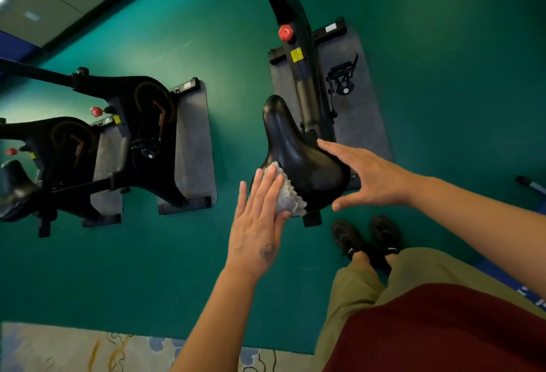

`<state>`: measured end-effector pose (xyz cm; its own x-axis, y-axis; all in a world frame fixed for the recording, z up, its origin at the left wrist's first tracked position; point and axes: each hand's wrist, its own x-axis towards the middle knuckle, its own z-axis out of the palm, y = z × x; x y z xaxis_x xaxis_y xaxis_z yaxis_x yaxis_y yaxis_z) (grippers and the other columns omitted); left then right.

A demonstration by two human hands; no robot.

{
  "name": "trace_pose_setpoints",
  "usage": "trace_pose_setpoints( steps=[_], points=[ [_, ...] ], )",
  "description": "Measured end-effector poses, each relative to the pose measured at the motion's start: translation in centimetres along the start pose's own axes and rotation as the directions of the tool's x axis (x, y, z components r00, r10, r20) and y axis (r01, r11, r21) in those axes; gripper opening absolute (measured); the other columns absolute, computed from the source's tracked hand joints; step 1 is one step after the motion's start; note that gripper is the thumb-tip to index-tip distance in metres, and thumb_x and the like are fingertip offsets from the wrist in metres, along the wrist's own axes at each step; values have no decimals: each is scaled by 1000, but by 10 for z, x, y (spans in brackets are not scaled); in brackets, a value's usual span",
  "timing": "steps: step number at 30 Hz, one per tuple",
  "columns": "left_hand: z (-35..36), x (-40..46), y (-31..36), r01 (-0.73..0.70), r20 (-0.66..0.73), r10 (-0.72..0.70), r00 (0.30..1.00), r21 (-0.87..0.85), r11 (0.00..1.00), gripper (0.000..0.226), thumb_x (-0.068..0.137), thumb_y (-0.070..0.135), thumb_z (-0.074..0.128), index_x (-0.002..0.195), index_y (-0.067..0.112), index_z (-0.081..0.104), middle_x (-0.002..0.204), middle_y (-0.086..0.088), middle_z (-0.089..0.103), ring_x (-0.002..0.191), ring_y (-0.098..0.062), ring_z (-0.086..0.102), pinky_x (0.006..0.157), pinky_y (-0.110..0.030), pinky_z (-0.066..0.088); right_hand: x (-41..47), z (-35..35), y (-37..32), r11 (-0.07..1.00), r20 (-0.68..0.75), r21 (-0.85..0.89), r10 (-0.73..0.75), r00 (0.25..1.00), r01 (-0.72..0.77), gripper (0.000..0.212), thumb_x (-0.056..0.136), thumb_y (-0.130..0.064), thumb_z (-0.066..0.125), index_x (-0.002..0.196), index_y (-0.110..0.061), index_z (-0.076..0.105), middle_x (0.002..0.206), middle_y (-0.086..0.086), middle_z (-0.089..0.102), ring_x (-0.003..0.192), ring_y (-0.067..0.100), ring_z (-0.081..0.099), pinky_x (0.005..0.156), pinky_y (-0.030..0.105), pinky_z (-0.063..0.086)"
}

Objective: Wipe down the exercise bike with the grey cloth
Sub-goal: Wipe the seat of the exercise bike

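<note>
A black exercise bike (307,82) stands on a grey mat, seen from above, with its wide black saddle (298,153) nearest to me. My left hand (260,218) presses the crumpled grey cloth (288,194) flat against the saddle's rear left edge, fingers stretched over it. Over the saddle's right rear side is my right hand (372,176), fingers spread, holding nothing; whether it touches the saddle I cannot tell. A red knob (285,32) sits on the frame further forward.
Two more black exercise bikes (124,135) stand on grey mats (192,147) to the left. The floor is green (118,277). My feet in black shoes (366,238) stand just behind the saddle. A patterned carpet (74,348) lies at the bottom left.
</note>
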<state>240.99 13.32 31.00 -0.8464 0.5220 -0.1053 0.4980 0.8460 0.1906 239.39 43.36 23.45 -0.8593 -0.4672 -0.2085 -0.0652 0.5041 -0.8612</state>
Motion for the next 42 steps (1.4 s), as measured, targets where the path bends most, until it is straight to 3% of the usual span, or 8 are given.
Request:
trace_pose_setpoints(
  steps=[3, 6, 11, 15, 19, 30, 39, 42],
  points=[
    [4, 12, 16, 43, 7, -43, 999, 0, 999, 62, 115, 34, 41, 170, 11, 23, 180, -1, 12, 167, -23, 4, 134, -54, 11, -2, 2, 2, 1000, -13, 31, -4, 1000, 4, 127, 69, -85, 75, 166, -46, 3, 172, -29, 7, 158, 2, 16, 129, 36, 20],
    [10, 20, 30, 61, -7, -60, 998, 47, 997, 62, 115, 33, 37, 170, 8, 21, 180, -5, 10, 167, -26, 2, 134, -54, 12, -5, 4, 2, 993, -35, 119, 7, 999, -2, 123, 72, -71, 84, 167, -43, 9, 171, -29, 10, 157, -4, 15, 129, 33, 21],
    [13, 36, 57, 123, -13, -123, 992, 110, 986, 69, 112, 38, 33, 170, 5, 16, 180, -9, 6, 167, -27, -3, 135, -52, 7, -18, 7, 2, 978, 8, 205, 44, 999, -45, 132, 70, -55, 94, 165, -47, 3, 169, -36, 1, 149, -21, 3, 114, 3, 10],
    [16, 60, 65, 222, -17, -222, 975, 117, 968, 73, 113, 44, 26, 171, 7, 2, 180, -9, -6, 167, -26, -10, 135, -47, -1, -17, 12, -4, 975, 12, 212, 62, 998, -63, 135, 69, -59, 93, 164, -51, -3, 169, -35, -3, 157, -7, 3, 126, 27, 16],
    [17, 93, 56, 298, -50, -295, 954, 102, 949, 75, 114, 45, 26, 170, 6, -3, 180, -10, -10, 166, -29, -9, 135, -46, -2, -10, 13, -7, 976, -39, 212, 65, 997, -55, 130, 70, -65, 89, 165, -49, 1, 172, -27, 6, 158, -1, 11, 129, 37, 22],
    [13, 102, 51, 381, -19, -381, 924, 13, 924, 75, 114, 45, 29, 171, 11, -8, 180, -4, -14, 166, -22, -12, 134, -40, -8, -2, 9, -4, 982, -119, 170, 102, 988, -81, 121, 66, -73, 85, 163, -46, 20, 165, -28, 25, 148, 0, 28, 121, 30, 27],
    [14, 32, 73, 318, -2, -318, 948, -4, 948, 71, 112, 51, 25, 171, 12, 20, 180, -2, 7, 167, -20, -1, 135, -39, -1, -7, 3, -11, 985, -123, 132, 128, 984, -111, 118, 66, -77, 81, 163, -36, 29, 165, -17, 35, 150, 3, 31, 123, 30, 26],
    [10, 24, 75, 321, -23, -326, 945, -127, 939, 62, 114, 47, 35, 169, 17, 30, 179, 4, 12, 167, -16, 4, 135, -36, 11, -14, 1, -14, 984, -127, 155, 112, 986, -92, 98, 79, -58, 85, 160, -35, 36, 164, -17, 35, 153, 4, 29, 126, 37, 28]
  ],
)
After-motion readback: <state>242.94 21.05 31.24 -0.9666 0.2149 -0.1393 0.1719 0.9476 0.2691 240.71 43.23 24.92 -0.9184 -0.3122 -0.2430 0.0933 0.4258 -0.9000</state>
